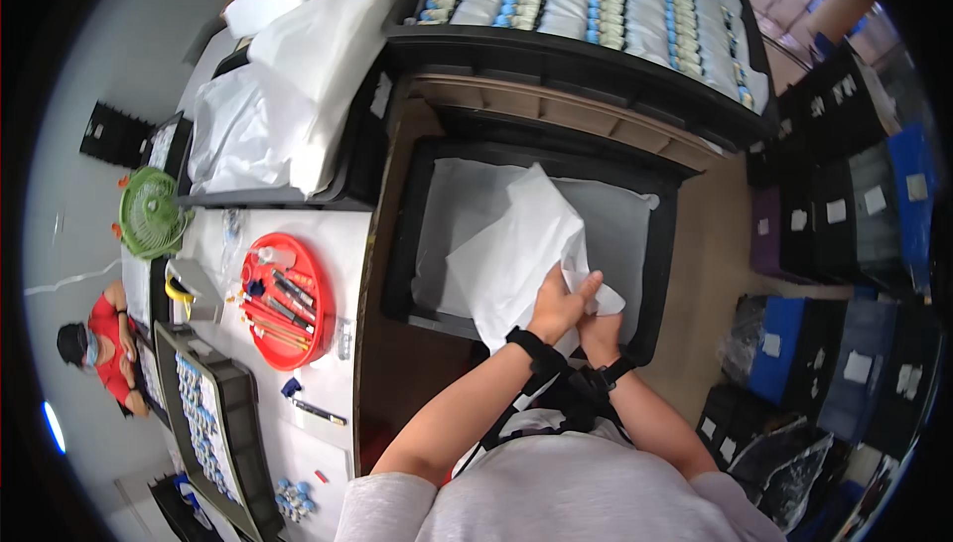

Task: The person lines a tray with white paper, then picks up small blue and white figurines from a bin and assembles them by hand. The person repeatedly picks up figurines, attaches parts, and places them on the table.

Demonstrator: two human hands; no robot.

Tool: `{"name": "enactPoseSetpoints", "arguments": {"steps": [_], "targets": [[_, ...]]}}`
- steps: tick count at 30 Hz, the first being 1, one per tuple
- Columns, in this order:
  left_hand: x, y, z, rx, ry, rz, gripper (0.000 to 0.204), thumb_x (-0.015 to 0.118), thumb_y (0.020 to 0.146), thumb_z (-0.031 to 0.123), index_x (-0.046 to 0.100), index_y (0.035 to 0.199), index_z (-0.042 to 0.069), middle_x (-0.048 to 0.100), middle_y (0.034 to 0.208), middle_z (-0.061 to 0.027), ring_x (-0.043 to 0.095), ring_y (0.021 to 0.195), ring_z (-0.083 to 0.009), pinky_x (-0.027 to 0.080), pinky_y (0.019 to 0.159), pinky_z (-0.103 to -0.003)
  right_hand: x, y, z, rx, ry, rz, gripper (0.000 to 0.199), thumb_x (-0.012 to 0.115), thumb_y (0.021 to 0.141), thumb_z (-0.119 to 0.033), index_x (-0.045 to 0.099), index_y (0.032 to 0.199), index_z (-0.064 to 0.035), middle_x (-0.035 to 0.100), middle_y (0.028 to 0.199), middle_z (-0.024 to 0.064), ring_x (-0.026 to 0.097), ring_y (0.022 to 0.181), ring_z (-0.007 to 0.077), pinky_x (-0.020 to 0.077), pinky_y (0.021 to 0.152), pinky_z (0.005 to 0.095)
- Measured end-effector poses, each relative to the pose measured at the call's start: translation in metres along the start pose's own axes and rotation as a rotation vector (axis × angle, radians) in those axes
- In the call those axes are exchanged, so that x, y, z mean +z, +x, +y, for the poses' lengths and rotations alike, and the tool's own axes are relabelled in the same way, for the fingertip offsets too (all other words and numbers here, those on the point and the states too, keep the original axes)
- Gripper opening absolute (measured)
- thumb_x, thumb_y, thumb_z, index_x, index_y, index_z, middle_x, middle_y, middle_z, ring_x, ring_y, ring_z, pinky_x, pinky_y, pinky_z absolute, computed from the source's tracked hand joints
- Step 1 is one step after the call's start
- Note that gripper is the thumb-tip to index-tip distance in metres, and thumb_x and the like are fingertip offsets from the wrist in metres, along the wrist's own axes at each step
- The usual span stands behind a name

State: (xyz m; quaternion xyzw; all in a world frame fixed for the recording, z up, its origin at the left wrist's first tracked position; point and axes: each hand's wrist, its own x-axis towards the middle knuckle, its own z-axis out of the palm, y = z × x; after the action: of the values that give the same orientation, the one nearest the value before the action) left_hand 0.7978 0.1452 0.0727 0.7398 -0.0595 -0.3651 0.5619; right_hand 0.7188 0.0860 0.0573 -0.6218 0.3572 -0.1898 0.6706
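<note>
Both of my hands hold a large sheet of white paper (516, 249) over a black crate (667, 244) in front of me. My left hand (561, 302) grips the sheet's near edge from above. My right hand (601, 327) sits just below and right of it, fingers closed on a folded corner of the same sheet. The crate's floor is lined with another white sheet (620, 234). Both wrists wear black straps.
Beyond the crate stands a black tray (586, 61) packed with rows of small blue-capped vials. A white table on my left carries a round red tray (286, 301) of tools, a green fan (152, 212), more vial trays (213, 423) and crumpled white paper (278, 95). Another person in red (104, 343) sits far left. Dark crates stack on the right.
</note>
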Motion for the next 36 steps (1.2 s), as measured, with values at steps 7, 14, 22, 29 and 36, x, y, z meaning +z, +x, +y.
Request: {"name": "enactPoseSetpoints", "arguments": {"steps": [7,14,22,29,36], "targets": [[-0.007,-0.008,-0.01,0.086,0.014,-0.058,0.058,0.04,0.097,0.05,0.06,0.099,-0.004,0.062,0.08,-0.0103,0.056,0.076,-0.0176,0.046,0.073,-0.034,-0.029,0.016,0.014,0.072,0.061,-0.24,0.055,0.083,0.069,-0.015,0.059,0.115,0.0028,0.064,0.109,0.008,0.06,0.099,0.0163,0.0477,0.085,0.0303],[-0.076,-0.013,-0.015,-0.22,-0.054,0.098,0.061,0.035,0.097,0.053,0.059,0.109,-0.001,0.062,0.1,-0.0064,0.057,0.092,-0.0164,0.045,0.077,-0.028,-0.05,0.029,0.009,0.025,0.059,-0.146,0.055,0.072,0.082,-0.036,0.055,0.117,0.0037,0.06,0.113,0.0093,0.055,0.106,0.0188,0.0417,0.092,0.032],[-0.176,-0.074,-0.061,0.056,-0.879,0.537,0.047,0.045,0.097,0.038,0.047,0.125,0.001,0.055,0.122,-0.0093,0.052,0.113,-0.0226,0.039,0.099,-0.036,-0.098,0.058,0.044,0.138,0.128,0.413,0.044,0.066,0.088,-0.029,0.058,0.114,0.0048,0.06,0.114,0.0093,0.056,0.103,0.0182,0.042,0.089,0.0306],[-0.187,-0.09,-0.077,0.081,-0.929,0.613,0.048,0.043,0.098,0.039,0.045,0.127,0.001,0.053,0.126,-0.0085,0.051,0.117,-0.0233,0.039,0.1,-0.038,-0.128,0.061,0.056,0.183,0.143,0.535,0.045,0.067,0.087,-0.029,0.058,0.114,0.0061,0.061,0.114,0.0096,0.057,0.1,0.0171,0.0431,0.087,0.0297],[-0.193,-0.064,-0.135,-0.117,-1.02,0.717,0.044,0.044,0.097,0.043,0.048,0.123,0.008,0.057,0.116,-0.0084,0.057,0.105,-0.0257,0.046,0.089,-0.042,-0.14,0.064,0.074,0.184,0.234,0.654,0.056,0.065,0.087,-0.036,0.054,0.115,0.011,0.059,0.116,0.0134,0.057,0.102,0.021,0.0444,0.09,0.0329]]}}
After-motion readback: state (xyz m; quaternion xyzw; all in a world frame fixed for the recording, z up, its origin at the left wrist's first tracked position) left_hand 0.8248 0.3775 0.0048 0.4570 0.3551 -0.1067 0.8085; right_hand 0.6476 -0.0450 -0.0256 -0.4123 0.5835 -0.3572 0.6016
